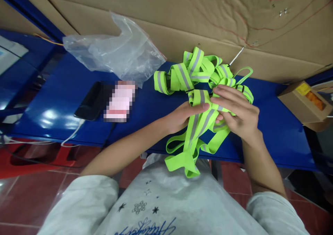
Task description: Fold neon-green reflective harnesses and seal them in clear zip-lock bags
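Neon-yellow reflective straps (194, 127) with a grey stripe hang in loops between my two hands, over the front edge of the blue table. My left hand (183, 115) is closed on them, its thumb lying across the webbing. The fingers of my right hand (238, 112) curl over the strap at the other side; their tips are partly hidden behind it. Just beyond my hands a heap of more reflective straps (182, 74) lies on the table, rolled and tangled, with dark fastenings here and there.
A clear plastic bag (111, 51) lies at the back left against a cardboard wall (166, 23). Left of my hands are a black phone (90, 101) on a white cable and a pixelated pink-white item (121, 101). A cardboard box (301, 103) stands at the right of the blue table (153, 120).
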Demonstrator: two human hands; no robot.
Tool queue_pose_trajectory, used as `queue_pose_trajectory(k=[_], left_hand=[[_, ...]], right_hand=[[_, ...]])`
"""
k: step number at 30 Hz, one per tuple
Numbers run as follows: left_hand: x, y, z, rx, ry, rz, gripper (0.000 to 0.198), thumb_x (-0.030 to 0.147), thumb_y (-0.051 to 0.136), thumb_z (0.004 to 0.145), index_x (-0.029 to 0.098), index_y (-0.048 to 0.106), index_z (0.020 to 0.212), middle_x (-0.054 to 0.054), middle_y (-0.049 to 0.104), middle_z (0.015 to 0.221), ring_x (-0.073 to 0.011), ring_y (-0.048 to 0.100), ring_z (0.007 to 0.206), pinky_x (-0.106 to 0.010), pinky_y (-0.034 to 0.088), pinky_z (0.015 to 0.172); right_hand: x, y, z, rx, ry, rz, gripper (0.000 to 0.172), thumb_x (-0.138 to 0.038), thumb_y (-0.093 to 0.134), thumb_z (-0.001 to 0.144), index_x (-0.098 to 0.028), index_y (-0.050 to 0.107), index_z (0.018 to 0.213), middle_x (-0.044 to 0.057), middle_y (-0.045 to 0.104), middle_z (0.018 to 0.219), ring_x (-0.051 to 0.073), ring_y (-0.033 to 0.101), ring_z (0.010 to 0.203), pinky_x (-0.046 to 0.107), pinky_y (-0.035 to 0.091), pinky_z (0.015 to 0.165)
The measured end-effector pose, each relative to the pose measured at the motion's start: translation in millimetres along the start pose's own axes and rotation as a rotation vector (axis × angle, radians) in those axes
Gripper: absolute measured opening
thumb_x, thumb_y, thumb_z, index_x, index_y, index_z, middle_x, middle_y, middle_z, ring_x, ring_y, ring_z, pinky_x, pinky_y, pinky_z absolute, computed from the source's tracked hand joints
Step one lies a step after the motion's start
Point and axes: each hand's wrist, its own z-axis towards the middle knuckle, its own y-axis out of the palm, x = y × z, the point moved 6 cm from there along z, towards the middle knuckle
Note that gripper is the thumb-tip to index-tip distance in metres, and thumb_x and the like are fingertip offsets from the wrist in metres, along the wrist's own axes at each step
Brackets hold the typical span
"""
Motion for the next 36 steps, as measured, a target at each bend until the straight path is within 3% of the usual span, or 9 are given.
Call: queue_pose_trajectory(k=[6, 11, 14, 16, 18, 22, 28, 33, 36], left_hand=[[-3, -11.1, 5, 0.05, -0.038, -0.066, 0.035, 0.039, 0.087, 0.072, 0.015, 0.079, 0.096, -0.009, 0.083, 0.091, -0.025, 0.078, 0.085, -0.036, 0.06, 0.085], [1, -9.9, 2, -0.041, -0.044, 0.073, 0.034, 0.034, 0.086, 0.072, 0.014, 0.081, 0.099, -0.013, 0.084, 0.1, -0.0295, 0.08, 0.095, -0.04, 0.062, 0.093], [-1, -6.5, 0, -0.061, -0.052, 0.124, 0.037, 0.034, 0.092, 0.073, 0.016, 0.081, 0.104, -0.011, 0.084, 0.1, -0.0275, 0.081, 0.094, -0.04, 0.062, 0.094], [-5, -4.8, 0, -0.042, -0.068, 0.074, 0.039, 0.032, 0.094, 0.073, 0.017, 0.081, 0.106, -0.009, 0.084, 0.097, -0.0257, 0.081, 0.091, -0.039, 0.063, 0.093], [-10, -3.7, 2, -0.014, -0.084, -0.046, 0.038, 0.029, 0.096, 0.073, 0.018, 0.08, 0.105, -0.007, 0.084, 0.094, -0.0232, 0.081, 0.085, -0.038, 0.063, 0.09], [-17, -5.2, 6, 0.059, -0.081, -0.228, 0.036, 0.022, 0.099, 0.068, 0.017, 0.08, 0.098, -0.004, 0.083, 0.09, -0.017, 0.078, 0.08, -0.029, 0.062, 0.085], [-36, 7.2, -1, -0.071, -0.22, -0.157, 0.042, 0.033, 0.097, 0.077, 0.018, 0.081, 0.114, -0.009, 0.084, 0.11, -0.0223, 0.081, 0.097, -0.038, 0.064, 0.095], [-34, 5.6, -2, 0.063, -0.117, 0.016, 0.038, 0.035, 0.1, 0.071, 0.016, 0.081, 0.098, -0.004, 0.082, 0.089, -0.0177, 0.078, 0.084, -0.037, 0.063, 0.094], [-25, 7.9, -2, 0.042, -0.059, 0.095, 0.039, 0.043, 0.099, 0.072, 0.014, 0.079, 0.089, -0.003, 0.079, 0.082, -0.0163, 0.075, 0.079, -0.036, 0.062, 0.092]], right_hand=[[-4, 5, 0, -0.318, 0.137, 0.163, 0.055, -0.037, 0.068, 0.099, -0.041, 0.06, 0.154, 0.0, 0.051, 0.168, 0.035, 0.042, 0.161, 0.067, 0.041, 0.13], [21, -6, -7, 0.04, 0.373, 0.389, 0.054, -0.056, 0.069, 0.099, -0.038, 0.061, 0.149, 0.005, 0.056, 0.164, 0.03, 0.051, 0.156, 0.052, 0.054, 0.122], [33, 16, -16, -0.062, 0.566, 0.498, 0.049, -0.054, 0.077, 0.095, -0.031, 0.07, 0.138, 0.005, 0.078, 0.129, 0.024, 0.081, 0.102, 0.038, 0.072, 0.077], [31, 28, -18, -0.135, 0.608, 0.592, 0.045, -0.052, 0.082, 0.091, -0.028, 0.074, 0.129, -0.001, 0.081, 0.097, 0.017, 0.074, 0.061, 0.03, 0.065, 0.05], [25, 26, -15, -0.081, 0.564, 0.563, 0.045, -0.05, 0.087, 0.086, -0.029, 0.076, 0.124, -0.005, 0.079, 0.086, 0.013, 0.066, 0.047, 0.027, 0.058, 0.042], [11, 12, -9, 0.048, 0.426, 0.264, 0.043, -0.046, 0.093, 0.08, -0.031, 0.079, 0.118, -0.002, 0.081, 0.103, 0.016, 0.073, 0.061, 0.031, 0.065, 0.058], [4, -9, -7, 0.221, 0.392, 0.083, 0.043, -0.048, 0.091, 0.082, -0.037, 0.078, 0.122, 0.0, 0.081, 0.107, 0.025, 0.078, 0.085, 0.04, 0.067, 0.073], [-7, -11, -4, 0.229, 0.324, 0.028, 0.047, -0.043, 0.091, 0.084, -0.037, 0.078, 0.128, 0.001, 0.082, 0.111, 0.027, 0.08, 0.093, 0.04, 0.069, 0.08], [-15, -8, -2, 0.166, 0.197, 0.011, 0.051, -0.032, 0.088, 0.088, -0.035, 0.075, 0.137, 0.002, 0.081, 0.124, 0.029, 0.08, 0.109, 0.043, 0.069, 0.095]])
